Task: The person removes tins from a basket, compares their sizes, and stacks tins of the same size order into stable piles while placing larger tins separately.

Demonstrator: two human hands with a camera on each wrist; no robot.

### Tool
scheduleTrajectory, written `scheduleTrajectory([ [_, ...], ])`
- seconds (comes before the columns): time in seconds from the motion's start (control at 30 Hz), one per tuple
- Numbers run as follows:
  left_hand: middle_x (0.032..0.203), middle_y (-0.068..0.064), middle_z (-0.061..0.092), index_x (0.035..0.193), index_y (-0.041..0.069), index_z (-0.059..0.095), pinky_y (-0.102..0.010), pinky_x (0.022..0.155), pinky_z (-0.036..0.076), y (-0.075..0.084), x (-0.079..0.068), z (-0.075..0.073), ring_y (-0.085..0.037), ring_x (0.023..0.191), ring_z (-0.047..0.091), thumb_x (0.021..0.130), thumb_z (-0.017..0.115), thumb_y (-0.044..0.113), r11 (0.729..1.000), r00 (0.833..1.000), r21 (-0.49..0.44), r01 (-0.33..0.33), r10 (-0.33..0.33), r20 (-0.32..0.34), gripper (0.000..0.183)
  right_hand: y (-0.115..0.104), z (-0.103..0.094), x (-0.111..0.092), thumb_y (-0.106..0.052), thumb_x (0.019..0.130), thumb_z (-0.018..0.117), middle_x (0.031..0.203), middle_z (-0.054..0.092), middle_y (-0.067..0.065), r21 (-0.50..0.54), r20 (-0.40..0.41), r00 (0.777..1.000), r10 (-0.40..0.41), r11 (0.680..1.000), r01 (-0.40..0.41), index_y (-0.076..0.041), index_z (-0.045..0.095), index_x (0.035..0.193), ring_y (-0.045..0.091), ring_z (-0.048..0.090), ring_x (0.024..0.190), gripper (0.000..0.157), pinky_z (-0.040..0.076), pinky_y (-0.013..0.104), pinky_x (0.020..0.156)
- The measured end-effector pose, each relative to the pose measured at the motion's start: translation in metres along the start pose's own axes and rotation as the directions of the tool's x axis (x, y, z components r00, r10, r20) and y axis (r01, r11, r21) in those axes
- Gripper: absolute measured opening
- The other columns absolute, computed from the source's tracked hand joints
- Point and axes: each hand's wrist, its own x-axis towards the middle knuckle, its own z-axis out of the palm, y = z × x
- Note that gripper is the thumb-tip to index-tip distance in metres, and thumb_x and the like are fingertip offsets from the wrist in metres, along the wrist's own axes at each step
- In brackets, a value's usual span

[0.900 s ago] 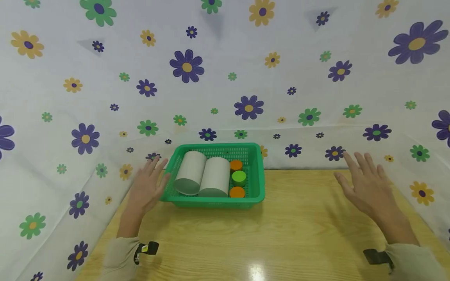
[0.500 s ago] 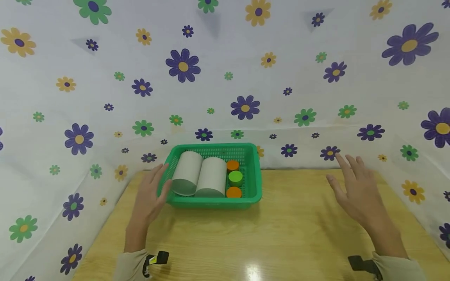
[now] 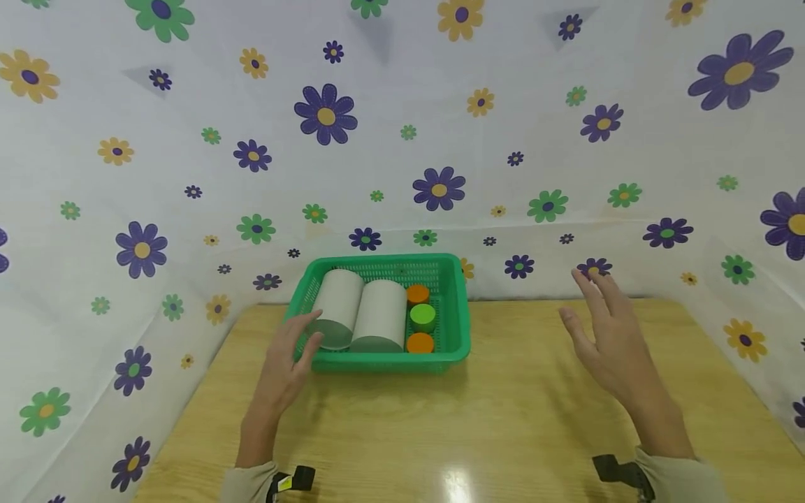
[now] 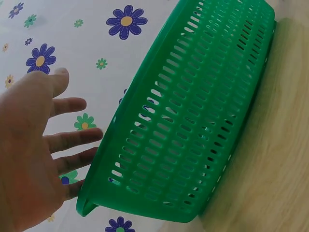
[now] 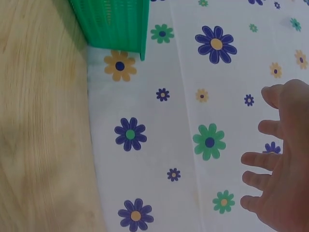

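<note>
A green plastic basket [image 3: 390, 362] with slotted walls stands toward the back of the table. Inside it, two white cylinders [image 3: 379, 314] lie side by side at the left. To their right is a column of small round pieces: an orange one [image 3: 418, 294], a lime green one [image 3: 423, 318] and another orange one [image 3: 420, 343]. My left hand [image 3: 283, 367] hovers at the basket's front left corner, fingers spread; in the left wrist view its fingertips [image 4: 94, 135] are right by the rim. My right hand [image 3: 613, 342] hangs over the table's right side, fingers extended, holding nothing.
The light wooden table [image 3: 503, 419] carries the basket. A white cloth with purple, green and orange flowers [image 3: 438, 188] hangs behind the table and along both sides. Dark straps with small black blocks [image 3: 305, 478] sit at both wrists.
My left hand has moved right and slightly down, to the basket's front left corner. My right hand has come leftward. The basket and its contents keep their arrangement.
</note>
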Motion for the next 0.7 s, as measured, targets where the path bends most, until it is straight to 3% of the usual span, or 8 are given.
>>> scheduleTrajectory([
  [0.2, 0.129, -0.006, 0.068, 0.133, 0.007, 0.065, -0.051, 0.101, 0.044, 0.0, -0.006, 0.005, -0.029, 0.124, 0.06, 0.103, 0.063, 0.014, 0.998, 0.998, -0.057, -0.024, 0.027, 0.055, 0.031, -0.014, 0.01, 0.002, -0.024, 0.106, 0.056, 0.16, 0.031, 0.024, 0.054, -0.007, 1.0, -0.007, 0.999, 0.008, -0.012, 0.035, 0.16, 0.052, 0.027, 0.145, 0.059, 0.023, 0.075, 0.108],
  [0.43, 0.11, -0.001, 0.076, 0.116, 0.007, 0.075, -0.037, 0.091, 0.049, -0.001, -0.006, 0.012, -0.022, 0.104, 0.069, 0.09, 0.077, 0.004, 0.985, 0.988, -0.09, -0.148, 0.15, 0.017, 0.027, -0.026, 0.02, 0.006, -0.025, 0.107, 0.055, 0.161, 0.031, 0.022, 0.095, 0.007, 1.0, 0.006, 0.995, -0.007, -0.014, 0.035, 0.16, 0.05, 0.029, 0.145, 0.058, 0.027, 0.076, 0.104],
  [0.53, 0.108, 0.001, 0.075, 0.113, 0.009, 0.076, -0.04, 0.093, 0.038, -0.001, -0.007, 0.014, -0.019, 0.103, 0.067, 0.086, 0.082, 0.007, 0.985, 0.989, -0.096, -0.141, 0.144, 0.022, 0.028, -0.032, 0.026, 0.009, -0.026, 0.106, 0.056, 0.161, 0.031, 0.02, 0.11, 0.013, 1.0, 0.004, 0.994, -0.005, -0.016, 0.036, 0.16, 0.049, 0.03, 0.145, 0.058, 0.028, 0.076, 0.104],
  [0.7, 0.105, 0.004, 0.074, 0.11, 0.015, 0.077, -0.047, 0.083, 0.022, -0.003, -0.008, 0.016, -0.017, 0.098, 0.063, 0.084, 0.085, 0.015, 0.99, 0.99, -0.05, -0.133, 0.135, 0.032, 0.027, -0.043, 0.038, 0.015, -0.025, 0.106, 0.057, 0.161, 0.033, 0.02, 0.126, 0.016, 1.0, -0.019, 0.992, 0.017, -0.015, 0.038, 0.159, 0.048, 0.032, 0.144, 0.057, 0.029, 0.075, 0.104],
])
